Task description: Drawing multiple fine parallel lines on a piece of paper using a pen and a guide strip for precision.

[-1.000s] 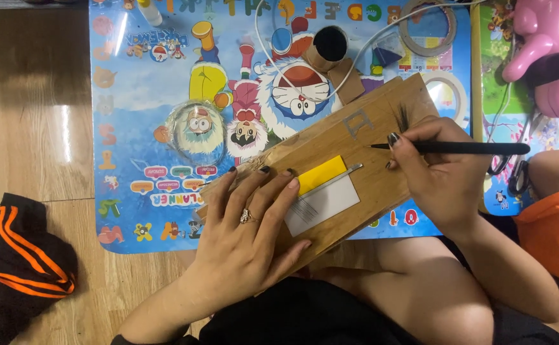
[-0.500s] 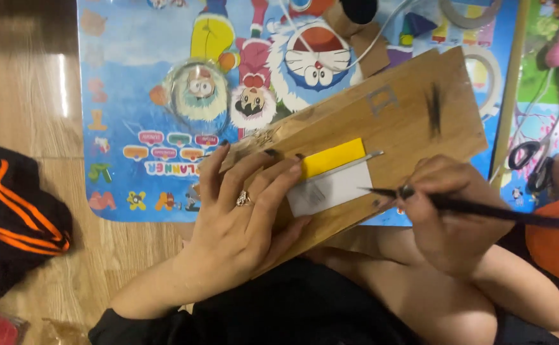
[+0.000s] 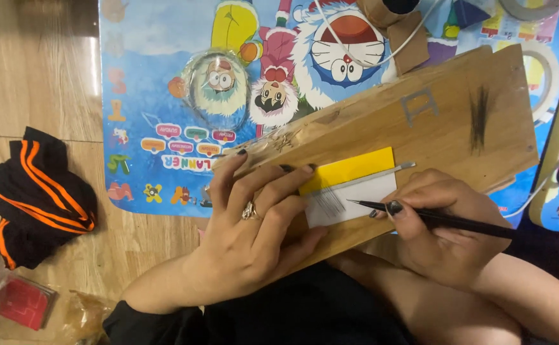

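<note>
Pen tip working on the white card, on the wooden board.
White card (image 3: 356,198) is lying on the one wooden board (image 3: 433,121), below one yellow card (image 3: 346,167). Right hand (image 3: 445,223), now lower than a second ago, is gripping one black pen (image 3: 445,218). Left hand (image 3: 254,236) is staying flat, fingers spread, pressing the board. One cartoon mat (image 3: 164,83) is lying beneath.

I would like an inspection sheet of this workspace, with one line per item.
Surface: wooden board lying on a cartoon mat, on a wood floor.
Job's things: yellow and white card; thin metal strip; black pen.
Clutter: black and orange cloth; red packet; tape roll.
Grippers: left hand presses the card; right hand holds the pen.
Cables: white cord.
Surroundings: nothing seen.
</note>
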